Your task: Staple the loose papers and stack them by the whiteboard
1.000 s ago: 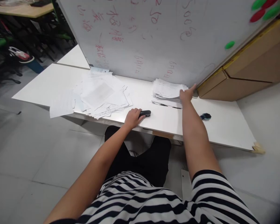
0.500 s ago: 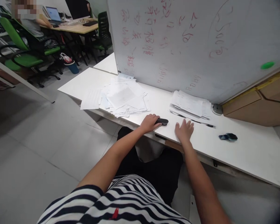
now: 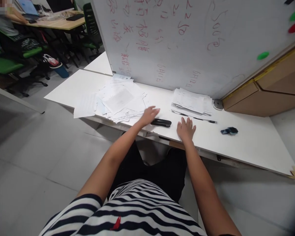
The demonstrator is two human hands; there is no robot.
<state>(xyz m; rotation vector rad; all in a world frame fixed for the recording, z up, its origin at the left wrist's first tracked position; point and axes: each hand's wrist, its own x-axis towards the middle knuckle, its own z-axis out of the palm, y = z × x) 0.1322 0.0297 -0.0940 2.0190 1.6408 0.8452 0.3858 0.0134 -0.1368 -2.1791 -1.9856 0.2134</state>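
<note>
My left hand (image 3: 149, 115) hovers with fingers stretched out, just above and left of a black stapler (image 3: 161, 123) lying on the white table (image 3: 248, 144); it no longer covers the stapler. My right hand (image 3: 186, 129) rests flat with fingers spread on the table to the stapler's right. A neat stack of papers (image 3: 191, 101) lies beyond my right hand, with a dark pen (image 3: 199, 118) in front of it. A loose spread of papers (image 3: 118, 100) lies left of my left hand.
A whiteboard (image 3: 186, 39) with red writing stands upright along the table's back edge. A small dark blue object (image 3: 229, 131) lies to the right. Brown cabinets (image 3: 272, 88) are at the right. A person sits at a desk with green chairs (image 3: 5, 62) far left.
My right hand drew back from the paper stack to the table and settled flat near the stapler. My left hand lifted off the stapler and shifted slightly left, fingers opening.
</note>
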